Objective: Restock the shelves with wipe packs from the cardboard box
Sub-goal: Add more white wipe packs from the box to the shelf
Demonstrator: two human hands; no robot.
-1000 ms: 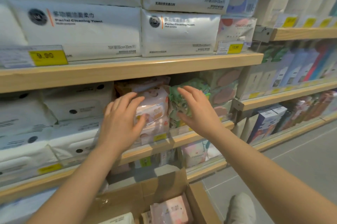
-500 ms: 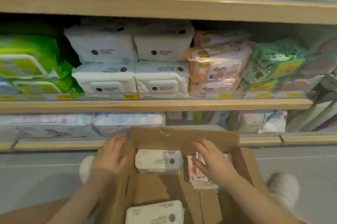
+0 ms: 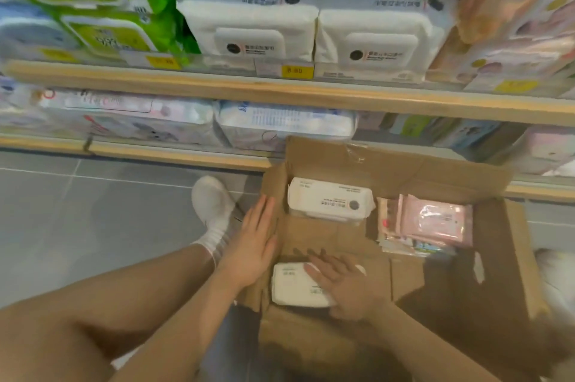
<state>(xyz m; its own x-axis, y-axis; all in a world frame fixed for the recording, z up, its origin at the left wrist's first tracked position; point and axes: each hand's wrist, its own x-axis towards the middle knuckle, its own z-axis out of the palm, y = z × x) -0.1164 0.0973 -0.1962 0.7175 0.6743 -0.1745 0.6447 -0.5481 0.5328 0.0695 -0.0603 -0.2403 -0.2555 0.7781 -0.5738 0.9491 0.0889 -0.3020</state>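
Left hand (image 3: 255, 244) lies flat against the box (image 3: 497, 257) wall; right hand (image 3: 345, 283) rests, fingers spread, on a white pack (image 3: 295, 286).

We face pale wooden shelving (image 3: 280, 92) running from nine o'clock to three o'clock — yellow price tags (image 3: 297, 71) clipped along its edge. Below, at eight o'clock, grey floor tiles (image 3: 93, 210) with thin light grout lines under even, soft lighting.

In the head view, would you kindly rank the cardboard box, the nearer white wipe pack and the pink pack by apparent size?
1. cardboard box, plainly largest.
2. nearer white wipe pack and pink pack: they look alike, and the right hand partly covers the white one, so unranked.
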